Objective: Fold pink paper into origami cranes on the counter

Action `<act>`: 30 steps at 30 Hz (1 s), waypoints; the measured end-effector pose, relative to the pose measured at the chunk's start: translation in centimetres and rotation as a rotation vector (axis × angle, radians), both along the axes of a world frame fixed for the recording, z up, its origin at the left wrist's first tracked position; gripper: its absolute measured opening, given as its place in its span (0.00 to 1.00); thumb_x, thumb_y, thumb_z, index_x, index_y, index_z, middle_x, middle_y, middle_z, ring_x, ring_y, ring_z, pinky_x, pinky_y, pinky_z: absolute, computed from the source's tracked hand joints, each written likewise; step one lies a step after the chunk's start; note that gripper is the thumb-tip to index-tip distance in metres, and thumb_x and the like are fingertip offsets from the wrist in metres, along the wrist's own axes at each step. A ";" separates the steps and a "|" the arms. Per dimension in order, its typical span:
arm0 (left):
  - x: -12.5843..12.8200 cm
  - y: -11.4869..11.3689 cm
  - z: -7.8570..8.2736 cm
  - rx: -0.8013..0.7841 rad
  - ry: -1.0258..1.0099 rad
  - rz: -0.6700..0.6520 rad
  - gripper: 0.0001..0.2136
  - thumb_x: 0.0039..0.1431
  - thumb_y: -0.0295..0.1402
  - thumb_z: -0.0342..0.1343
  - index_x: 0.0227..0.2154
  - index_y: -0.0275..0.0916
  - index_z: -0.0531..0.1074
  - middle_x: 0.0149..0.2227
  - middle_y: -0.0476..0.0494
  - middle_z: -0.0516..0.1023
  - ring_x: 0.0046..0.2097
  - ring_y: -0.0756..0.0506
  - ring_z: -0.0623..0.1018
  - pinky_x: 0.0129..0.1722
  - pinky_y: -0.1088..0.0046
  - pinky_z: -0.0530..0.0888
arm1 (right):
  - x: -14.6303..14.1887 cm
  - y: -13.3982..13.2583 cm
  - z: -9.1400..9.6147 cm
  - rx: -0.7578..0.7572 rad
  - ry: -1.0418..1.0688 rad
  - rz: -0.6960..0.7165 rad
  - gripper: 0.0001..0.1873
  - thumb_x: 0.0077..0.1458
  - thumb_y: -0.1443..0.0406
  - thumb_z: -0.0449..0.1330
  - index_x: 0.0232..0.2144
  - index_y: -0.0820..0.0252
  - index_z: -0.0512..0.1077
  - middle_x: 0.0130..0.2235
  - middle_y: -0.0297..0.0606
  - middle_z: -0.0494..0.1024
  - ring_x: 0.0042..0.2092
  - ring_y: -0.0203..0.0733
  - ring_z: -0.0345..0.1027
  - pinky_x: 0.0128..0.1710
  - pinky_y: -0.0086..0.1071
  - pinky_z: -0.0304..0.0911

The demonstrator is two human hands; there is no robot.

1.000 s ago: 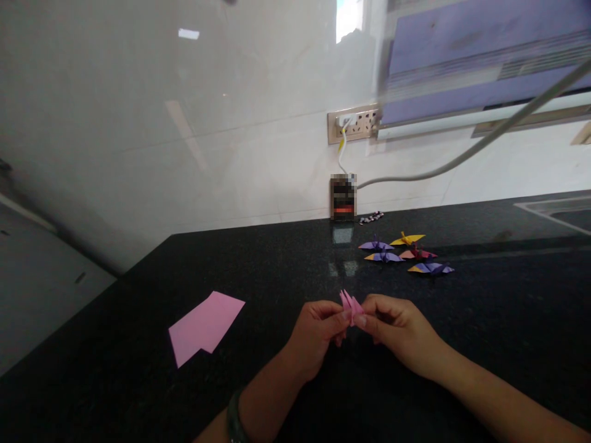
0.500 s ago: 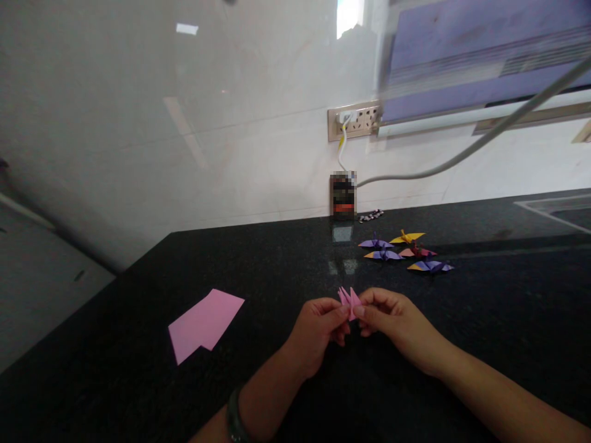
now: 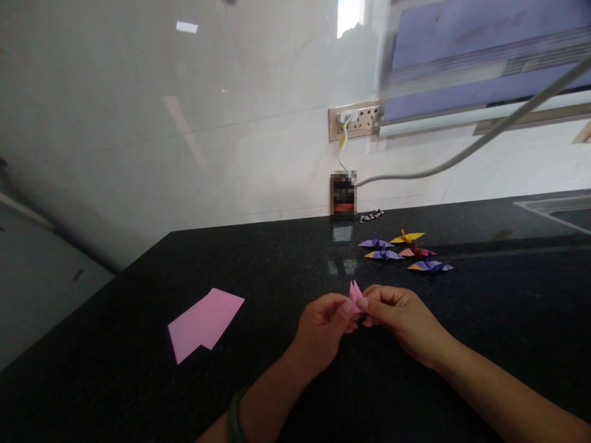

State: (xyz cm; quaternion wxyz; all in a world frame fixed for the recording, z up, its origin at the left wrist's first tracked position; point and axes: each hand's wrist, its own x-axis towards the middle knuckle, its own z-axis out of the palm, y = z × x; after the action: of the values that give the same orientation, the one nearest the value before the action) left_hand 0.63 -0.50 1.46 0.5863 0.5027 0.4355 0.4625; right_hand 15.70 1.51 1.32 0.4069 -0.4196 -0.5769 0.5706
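Note:
Between my two hands is a small piece of folded pink paper (image 3: 355, 295), its narrow points sticking upward. My left hand (image 3: 323, 326) pinches its lower left side between thumb and fingers. On the other side, my right hand (image 3: 397, 317) grips the right edge with thumb and forefinger. The fingertips cover the paper's lower part. Flat on the counter to the left lie pink paper sheets (image 3: 205, 323). Several folded paper cranes, among them a yellow one (image 3: 406, 237) and a purple one (image 3: 430, 266), sit beyond my right hand.
The black stone counter (image 3: 277, 264) meets a pale tiled wall (image 3: 253, 135). Against the wall stands a small dark box (image 3: 343, 195) with a cable (image 3: 438, 169) running right. A beaded string (image 3: 371, 216) lies beside it. A wall socket (image 3: 354, 121) holds a white plug.
The folded pink paper has turned in my fingers; its spread points now stand close together. My left hand has shifted slightly right, nearer my right hand.

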 end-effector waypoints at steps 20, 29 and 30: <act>-0.1 0.3 -0.4 -0.118 -0.086 0.039 0.08 0.40 0.33 0.60 0.23 0.33 0.71 0.22 0.47 0.74 0.25 0.51 0.72 0.29 0.74 0.69 | 0.0 -0.2 0.1 -0.048 0.054 0.040 0.12 0.45 0.59 0.58 0.20 0.63 0.69 0.26 0.36 0.72 0.29 0.35 0.65 0.30 0.29 0.59; -0.1 0.2 -0.2 -0.079 0.001 0.098 0.07 0.44 0.33 0.58 0.22 0.33 0.70 0.20 0.47 0.73 0.23 0.51 0.72 0.26 0.75 0.68 | -0.3 -0.3 0.0 -0.101 0.066 0.051 0.12 0.47 0.59 0.57 0.22 0.64 0.69 0.24 0.36 0.72 0.26 0.34 0.64 0.27 0.27 0.58; -0.1 0.2 -0.1 -0.071 0.015 0.100 0.07 0.44 0.32 0.57 0.21 0.33 0.70 0.20 0.47 0.72 0.23 0.51 0.72 0.25 0.75 0.68 | -0.3 -0.3 0.0 -0.104 0.070 0.052 0.12 0.47 0.59 0.57 0.22 0.64 0.69 0.23 0.35 0.72 0.26 0.34 0.64 0.27 0.27 0.58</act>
State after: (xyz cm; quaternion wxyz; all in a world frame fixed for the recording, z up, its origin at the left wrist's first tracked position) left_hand 0.56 -0.35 1.34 0.5765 0.4627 0.4807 0.4717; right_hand 15.40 1.17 1.35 0.3894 -0.4049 -0.5426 0.6245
